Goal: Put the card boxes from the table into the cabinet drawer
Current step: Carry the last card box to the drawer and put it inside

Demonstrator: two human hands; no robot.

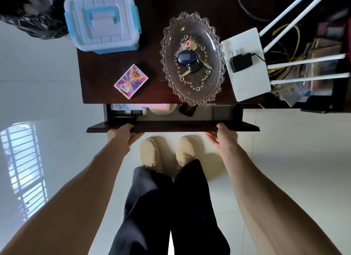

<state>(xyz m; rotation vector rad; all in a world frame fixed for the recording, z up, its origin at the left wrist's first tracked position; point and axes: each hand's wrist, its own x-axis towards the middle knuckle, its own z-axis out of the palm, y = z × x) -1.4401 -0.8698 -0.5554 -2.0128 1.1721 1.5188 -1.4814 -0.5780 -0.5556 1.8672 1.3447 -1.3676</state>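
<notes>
So both hands are on the drawer (172,126) front, left hand (121,137) and right hand (224,137) each curled round its edge, drawer only partly out. Purple card box (131,81) sits on the table (157,95) beside the glass dish (191,59); drawer contents look like clutter, hard to tell

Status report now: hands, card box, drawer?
Left hand and right hand grip the drawer front, partly open. Card box on table. Nothing blocking.

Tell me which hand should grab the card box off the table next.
Left, most likely. The card box lies on the table's left side, almost straight ahead of the left hand. The right hand would have to cross past the glass dish.
</notes>
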